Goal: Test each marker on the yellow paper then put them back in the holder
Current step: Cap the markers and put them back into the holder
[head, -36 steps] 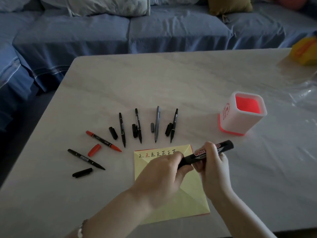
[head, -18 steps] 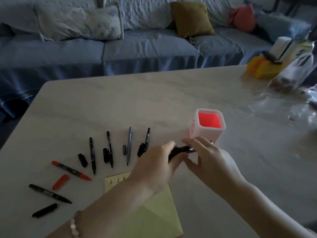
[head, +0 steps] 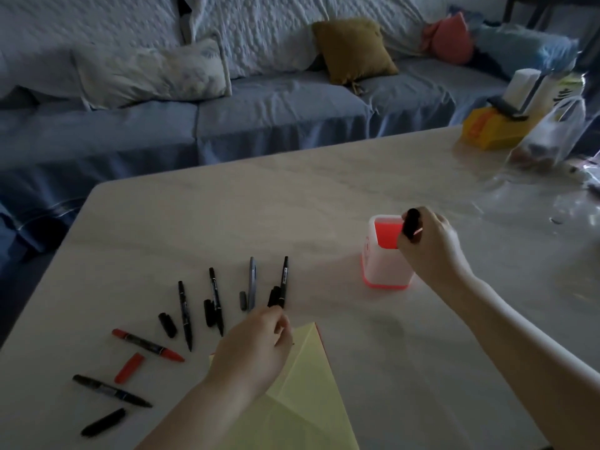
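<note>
My right hand point(head: 430, 241) grips a thick black marker point(head: 411, 222) upright over the open top of the white holder with red inside point(head: 386, 271). My left hand point(head: 256, 345) hovers over the top edge of the yellow paper point(head: 302, 384), fingers loosely curled beside a black pen and its cap point(head: 281, 287); it holds nothing I can see. Several uncapped pens fan out to the left: a grey one point(head: 252, 280), two black ones point(head: 215, 297) point(head: 184, 313), a red marker point(head: 147, 345) with its red cap point(head: 129, 367), and a black marker point(head: 110, 390) with its cap point(head: 103, 421).
The pale table point(head: 259, 206) ends at a blue sofa point(head: 227, 118) behind. At the far right stand a yellow box point(head: 487, 131) and a clear plastic bag point(head: 548, 134).
My right hand has carried the thick black marker away from the paper to the holder's opening. My left hand has let go of it and dropped back toward the paper. The view has tilted up.
</note>
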{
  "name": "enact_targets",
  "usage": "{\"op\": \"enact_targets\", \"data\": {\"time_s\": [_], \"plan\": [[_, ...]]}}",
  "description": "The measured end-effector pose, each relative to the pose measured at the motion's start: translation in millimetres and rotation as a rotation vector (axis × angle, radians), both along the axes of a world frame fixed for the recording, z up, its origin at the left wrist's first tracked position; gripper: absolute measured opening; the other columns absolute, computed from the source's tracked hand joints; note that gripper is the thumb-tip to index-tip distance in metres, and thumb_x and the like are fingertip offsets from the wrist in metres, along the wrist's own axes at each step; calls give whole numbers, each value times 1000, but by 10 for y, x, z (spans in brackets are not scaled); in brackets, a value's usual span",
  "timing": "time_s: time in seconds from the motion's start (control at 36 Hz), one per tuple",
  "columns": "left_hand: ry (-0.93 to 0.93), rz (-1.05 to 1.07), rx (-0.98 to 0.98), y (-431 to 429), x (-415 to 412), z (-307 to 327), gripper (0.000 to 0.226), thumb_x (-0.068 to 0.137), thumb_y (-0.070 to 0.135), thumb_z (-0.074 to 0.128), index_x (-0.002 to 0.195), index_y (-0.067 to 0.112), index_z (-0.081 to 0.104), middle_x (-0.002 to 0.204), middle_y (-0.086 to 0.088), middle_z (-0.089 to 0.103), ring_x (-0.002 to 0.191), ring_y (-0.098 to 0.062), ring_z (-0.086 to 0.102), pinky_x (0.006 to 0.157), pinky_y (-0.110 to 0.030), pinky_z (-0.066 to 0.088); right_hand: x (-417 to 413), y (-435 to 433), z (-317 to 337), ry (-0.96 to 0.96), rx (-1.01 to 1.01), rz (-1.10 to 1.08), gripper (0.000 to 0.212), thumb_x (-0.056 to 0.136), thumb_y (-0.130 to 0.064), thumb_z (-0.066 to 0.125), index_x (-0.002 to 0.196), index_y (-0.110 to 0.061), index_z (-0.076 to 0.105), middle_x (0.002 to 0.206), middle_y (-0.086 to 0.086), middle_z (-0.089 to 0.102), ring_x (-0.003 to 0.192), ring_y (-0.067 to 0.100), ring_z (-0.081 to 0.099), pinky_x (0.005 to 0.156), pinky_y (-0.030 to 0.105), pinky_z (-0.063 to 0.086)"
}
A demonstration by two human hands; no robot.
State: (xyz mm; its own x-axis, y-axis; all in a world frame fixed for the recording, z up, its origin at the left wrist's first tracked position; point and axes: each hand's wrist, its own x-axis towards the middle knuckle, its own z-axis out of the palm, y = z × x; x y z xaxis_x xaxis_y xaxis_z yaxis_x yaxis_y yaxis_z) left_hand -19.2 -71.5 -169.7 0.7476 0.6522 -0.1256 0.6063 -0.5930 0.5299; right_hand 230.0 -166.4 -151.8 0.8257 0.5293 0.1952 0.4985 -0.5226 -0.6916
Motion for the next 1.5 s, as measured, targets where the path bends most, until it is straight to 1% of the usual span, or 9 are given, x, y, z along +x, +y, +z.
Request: {"op": "enact_targets", "data": {"time_s": [0.28, 0.42, 0.61, 0.92, 1.11, 1.22, 1.31, 1.36, 1.5], "plan": [[38, 163, 144, 384, 251, -261, 15, 91, 17, 43, 95, 8, 55, 94, -3, 54, 81, -20, 54, 70, -32, 48, -190, -84, 69, -105, -75, -9, 30, 82, -12, 55, 111, -13, 61, 109, 11, 60, 93, 29, 56, 79, 32, 44], [212, 139, 166, 526, 536, -299, 11, 89, 3, 46, 96, 7, 54, 102, -10, 60, 93, -27, 58, 72, -31, 44, -556, -253, 175, -216, -11, 43, 21, 79, -12, 60, 99, -16, 65, 96, 1, 57, 76, 19, 50, 69, 28, 38], [310, 150, 138, 524, 576, -300, 16, 88, -4, 45, 97, 4, 55, 102, -13, 63, 94, -30, 60, 73, -31, 45, -925, -239, 1, -85, -75, 156, 16, 79, -9, 61, 92, -14, 69, 78, -8, 56, 67, 17, 51, 60, 21, 37], [-148, 338, 5, 444, -305, -10, 16, 91, 21, 51, 102, 13, 59, 95, 0, 61, 80, -14, 57, 64, -24, 45, -1309, 742, -316, 202, -348, 316, 29, 87, -22, 54, 108, -3, 57, 96, 12, 66, 89, 30, 61, 76, 36, 52], [-324, 340, -71, 322, -705, -122, 14, 91, 24, 53, 103, 20, 59, 92, 9, 60, 78, 3, 53, 63, 1, 39, -1329, 1170, -535, 147, -526, 272, 24, 92, -9, 42, 115, 0, 45, 117, 19, 55, 103, 34, 55, 72, 31, 41], [-409, 376, -201, 196, -712, -230, 13, 91, 20, 54, 86, 32, 53, 78, 14, 59, 75, -1, 57, 63, -4, 42, -1259, 1072, -638, 220, -481, 226, 4, 86, -7, 48, 85, -7, 44, 84, 12, 51, 75, 28, 47, 60, 29, 36], [-461, 393, -298, 106, -654, -251, 19, 90, 19, 55, 83, 36, 52, 80, 11, 62, 77, -5, 60, 64, -6, 44, -1196, 915, -591, 323, -368, 245, 10, 80, -11, 58, 74, -7, 53, 62, 1, 53, 64, 26, 53, 51, 27, 41], [-501, 390, -353, 64, -607, -220, 18, 89, 19, 58, 83, 37, 55, 82, 14, 64, 79, -1, 62, 67, -7, 46, -1199, 774, -483, 393, -169, 244, 19, 82, -13, 59, 63, -11, 57, 42, -10, 51, 47, 10, 51, 42, 15, 37], [-564, 303, -356, -29, -543, -99, 16, 85, 22, 62, 89, 38, 58, 86, 18, 64, 82, 10, 58, 66, -3, 43, -1411, 282, -41, 628, 393, 252, 19, 86, 1, 54, 80, -15, 62, 69, -1, 64, 53, -1, 60, 56, 11, 51]]}}
